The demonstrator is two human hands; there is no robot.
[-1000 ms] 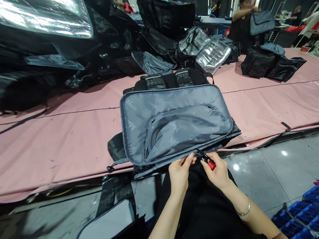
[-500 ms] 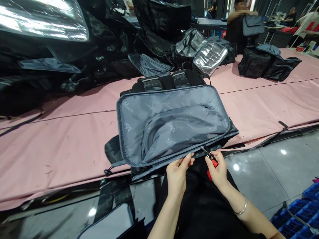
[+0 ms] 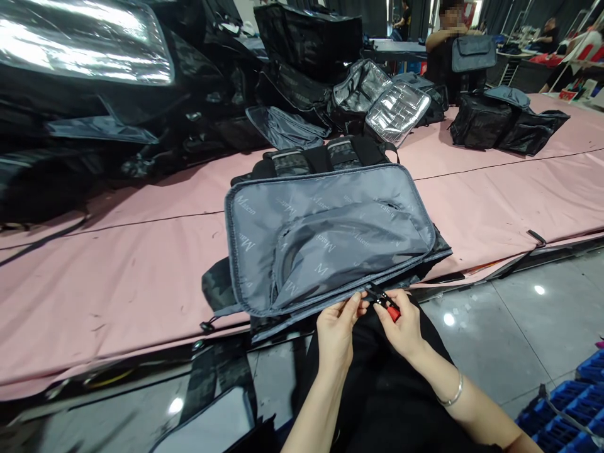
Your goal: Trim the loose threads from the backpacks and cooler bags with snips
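Observation:
A backpack (image 3: 255, 220) with its grey printed lining facing up lies open at the table's front edge, its camouflage shoulder straps (image 3: 343, 155) on the far side. At the near bound edge, my left hand (image 3: 336, 330) is closed, pinching the trim between thumb and fingertips. My right hand (image 3: 404, 324) is wrapped around small black thread snips (image 3: 380, 297) with a red part. Their tips point left and lie at the trim, close beside my left fingertips. Whether the blades touch a thread is too small to tell.
A pink-covered table (image 3: 155, 264) runs across the view. Black bags pile up at the left (image 3: 198, 119), a silver-lined bag (image 3: 399, 110) stands behind, and another black bag (image 3: 509, 123) sits at the right. A person (image 3: 453, 38) holds a grey bag further back. Blue crates (image 3: 561, 409) stand on the floor.
My right hand has moved left with the snips, bringing their tips to my left fingertips. My left hand stays pinched on the trim. The view has shifted slightly.

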